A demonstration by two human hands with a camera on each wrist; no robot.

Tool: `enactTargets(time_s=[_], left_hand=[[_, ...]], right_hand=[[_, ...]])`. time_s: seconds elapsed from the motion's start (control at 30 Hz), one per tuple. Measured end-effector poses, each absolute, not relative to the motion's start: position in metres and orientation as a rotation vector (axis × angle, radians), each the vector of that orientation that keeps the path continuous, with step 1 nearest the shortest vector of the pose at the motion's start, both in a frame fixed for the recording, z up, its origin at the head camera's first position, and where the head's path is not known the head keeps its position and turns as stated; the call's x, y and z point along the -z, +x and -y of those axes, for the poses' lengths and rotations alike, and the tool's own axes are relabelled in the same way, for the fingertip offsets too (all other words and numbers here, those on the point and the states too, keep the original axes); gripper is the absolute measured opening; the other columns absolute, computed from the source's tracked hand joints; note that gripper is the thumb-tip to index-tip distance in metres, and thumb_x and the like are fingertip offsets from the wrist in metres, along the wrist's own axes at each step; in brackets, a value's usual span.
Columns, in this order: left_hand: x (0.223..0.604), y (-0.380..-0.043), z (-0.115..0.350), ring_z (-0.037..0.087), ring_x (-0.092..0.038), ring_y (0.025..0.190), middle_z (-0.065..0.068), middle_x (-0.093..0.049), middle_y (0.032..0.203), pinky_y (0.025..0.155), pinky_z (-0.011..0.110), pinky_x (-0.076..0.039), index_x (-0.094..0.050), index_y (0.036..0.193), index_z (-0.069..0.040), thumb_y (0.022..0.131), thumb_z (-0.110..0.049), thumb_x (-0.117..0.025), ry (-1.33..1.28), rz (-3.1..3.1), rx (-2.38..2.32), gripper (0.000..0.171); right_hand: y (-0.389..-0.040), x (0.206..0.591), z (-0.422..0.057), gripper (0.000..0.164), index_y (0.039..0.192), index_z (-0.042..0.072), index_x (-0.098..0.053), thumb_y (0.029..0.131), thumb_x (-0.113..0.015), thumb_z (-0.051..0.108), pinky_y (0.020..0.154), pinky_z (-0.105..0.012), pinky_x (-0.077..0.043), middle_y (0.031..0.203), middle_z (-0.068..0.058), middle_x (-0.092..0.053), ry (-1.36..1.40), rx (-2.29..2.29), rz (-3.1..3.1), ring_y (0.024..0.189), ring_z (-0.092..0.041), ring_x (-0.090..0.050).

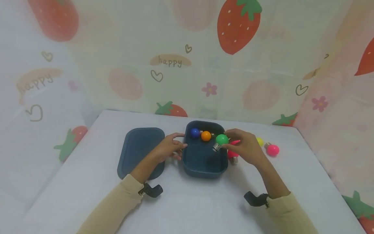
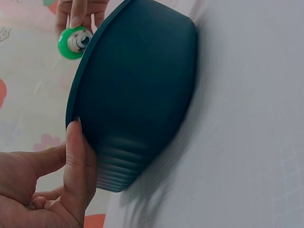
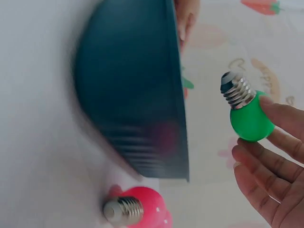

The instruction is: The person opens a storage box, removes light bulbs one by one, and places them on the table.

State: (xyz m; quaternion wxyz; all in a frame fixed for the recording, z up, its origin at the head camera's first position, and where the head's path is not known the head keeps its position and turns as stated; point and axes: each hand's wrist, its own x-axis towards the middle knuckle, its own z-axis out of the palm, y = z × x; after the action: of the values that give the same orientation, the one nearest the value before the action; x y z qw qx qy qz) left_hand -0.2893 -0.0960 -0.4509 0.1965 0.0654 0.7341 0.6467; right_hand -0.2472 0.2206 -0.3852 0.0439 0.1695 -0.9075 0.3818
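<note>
A deep blue lidless box stands on the table, with a blue bulb and an orange bulb inside near its far end. My left hand holds the box at its left rim, fingertips against the wall. Over the right side of the box, my right hand pinches a green bulb by its round globe between thumb and fingers. Its silver screw base points away from the palm. Below that hand, pink bulbs lie beside the box's right wall.
A matching blue lid lies flat on the white table left of the box, partly behind the left forearm. To the right are a yellow bulb, partly hidden by the right hand, and another pink bulb. Strawberry-print cloth hangs behind.
</note>
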Motion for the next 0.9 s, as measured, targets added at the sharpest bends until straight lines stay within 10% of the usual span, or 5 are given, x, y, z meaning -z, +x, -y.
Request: enactTargets(time_s=[0.5,0.9], left_hand=[[0.45,-0.289,0.095,0.019,-0.064,0.076,0.02,-0.069,0.108,0.063,0.033,-0.063,-0.042,0.152,-0.013,0.097,-0.014,-0.07,0.179,-2.072,-1.795,0.062],[0.453,-0.291,0.095,0.019,-0.063,0.075,0.023,-0.068,0.109,0.064,0.033,-0.063,-0.041,0.153,-0.012,0.097,-0.015,-0.07,0.193,-2.066,-1.788,0.063]], right_hand=[[-0.241,0.383,-0.27,0.044,0.127,0.01,-0.069,0.09,-0.08,0.031,0.078,-0.02,-0.057,0.116,-0.009,-0.072,0.44,-1.129,2.719,0.099,-0.026,-0.07],[-0.239,0.394,-0.301,0.046,0.128,0.003,-0.066,0.093,-0.076,0.03,0.082,-0.041,-0.059,0.118,-0.018,-0.071,0.351,-1.035,2.786,0.102,-0.033,-0.069]])
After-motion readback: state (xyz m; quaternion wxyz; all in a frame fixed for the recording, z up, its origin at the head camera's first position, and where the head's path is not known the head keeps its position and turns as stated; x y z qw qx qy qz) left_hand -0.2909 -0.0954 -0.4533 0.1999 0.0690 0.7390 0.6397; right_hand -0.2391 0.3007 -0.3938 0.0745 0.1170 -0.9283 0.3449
